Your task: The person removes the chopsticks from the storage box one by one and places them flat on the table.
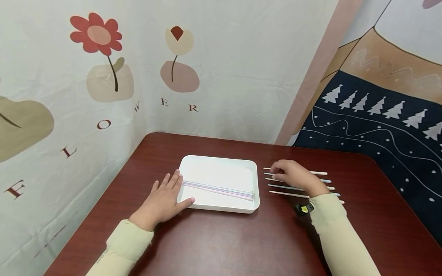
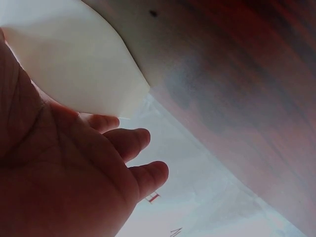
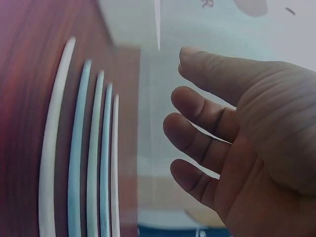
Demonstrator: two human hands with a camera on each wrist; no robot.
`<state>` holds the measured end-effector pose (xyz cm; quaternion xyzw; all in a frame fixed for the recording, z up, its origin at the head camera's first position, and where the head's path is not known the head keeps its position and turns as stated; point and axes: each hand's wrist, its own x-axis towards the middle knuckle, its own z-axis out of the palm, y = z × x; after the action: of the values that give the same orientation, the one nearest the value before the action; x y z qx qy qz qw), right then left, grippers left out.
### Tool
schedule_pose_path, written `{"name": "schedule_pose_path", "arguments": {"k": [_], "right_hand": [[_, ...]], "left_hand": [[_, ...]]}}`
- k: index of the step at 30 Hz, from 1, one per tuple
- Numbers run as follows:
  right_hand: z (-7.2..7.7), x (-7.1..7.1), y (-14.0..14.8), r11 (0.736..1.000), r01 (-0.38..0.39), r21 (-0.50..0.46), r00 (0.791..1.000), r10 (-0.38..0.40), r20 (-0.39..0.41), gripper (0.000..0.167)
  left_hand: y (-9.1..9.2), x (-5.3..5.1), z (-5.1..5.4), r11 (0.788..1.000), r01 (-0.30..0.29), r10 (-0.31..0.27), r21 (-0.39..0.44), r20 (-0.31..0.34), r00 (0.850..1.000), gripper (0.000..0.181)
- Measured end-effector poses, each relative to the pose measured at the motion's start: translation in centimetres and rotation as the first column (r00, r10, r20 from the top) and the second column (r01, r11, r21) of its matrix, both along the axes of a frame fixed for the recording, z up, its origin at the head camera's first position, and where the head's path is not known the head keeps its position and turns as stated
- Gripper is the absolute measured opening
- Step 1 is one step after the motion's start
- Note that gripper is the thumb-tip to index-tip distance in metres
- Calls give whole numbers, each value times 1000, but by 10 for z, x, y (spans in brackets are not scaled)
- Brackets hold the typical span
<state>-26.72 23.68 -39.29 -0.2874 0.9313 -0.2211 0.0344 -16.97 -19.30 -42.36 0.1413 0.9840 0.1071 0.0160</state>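
Chopsticks (image 3: 93, 158), five in parallel, lie left to right just right of the tray (image 1: 214, 168), below the nearer right hand (image 1: 292, 175), its loosely bent fingers empty; the left hand (image 1: 161, 200), fingers straight, touches the tray.

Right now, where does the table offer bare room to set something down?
Between the sleeves, the table is bare up to the white tray; a narrower bare strip separates tray from the printed backdrop. Right of the tray is crowded: five sticks beneath the right hand.

White tray (image 1: 217, 168), sticks (image 1: 289, 194) on reddish-brown table (image 1: 221, 243)
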Motion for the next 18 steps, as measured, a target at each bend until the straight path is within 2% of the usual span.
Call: {"name": "schedule_pose_path", "arguments": {"k": [10,18], "right_hand": [[8,-14,-63,999,-40,6,998,39,44,11],[15,-26,-110,989,-145,7,988,145,45,11]], "left_hand": [[1,2,1,1000,-1,1,-5,9,1000,99],[1,2,-1,1000,-3,3,-13,6,1000,100]]}}
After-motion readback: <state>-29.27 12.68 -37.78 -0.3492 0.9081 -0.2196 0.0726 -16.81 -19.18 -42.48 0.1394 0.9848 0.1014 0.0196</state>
